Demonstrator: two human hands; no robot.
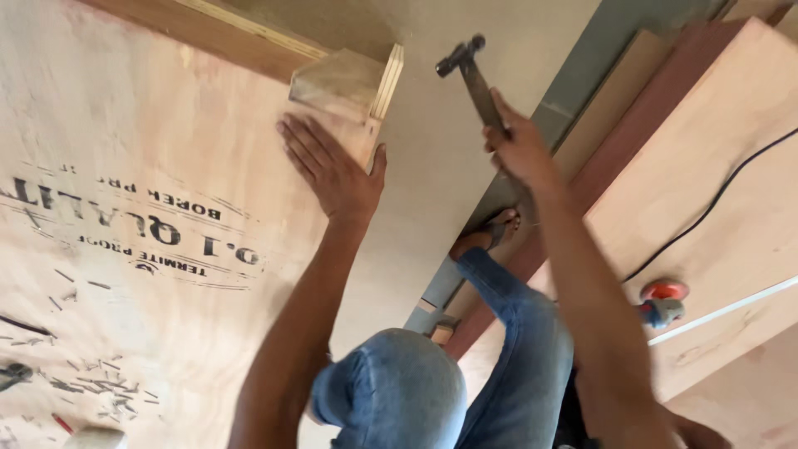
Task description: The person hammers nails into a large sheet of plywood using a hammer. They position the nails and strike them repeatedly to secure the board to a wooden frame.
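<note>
My left hand (332,170) lies flat, fingers spread, on a large plywood sheet (141,150), its fingertips just below a small plywood block (345,83) that stands at the sheet's upper edge. My right hand (517,150) grips the handle of a dark metal hammer (472,76), raised above the grey floor with its head to the right of the block. My knees in blue jeans (399,391) and one sandalled foot (492,233) show below my arms.
Several small nails (91,387) lie scattered on the sheet's lower left. More plywood boards (731,166) lie at the right with a black cable (715,199) across them. A red and blue tool (662,301) rests by those boards. A wooden strip (224,33) runs along the top.
</note>
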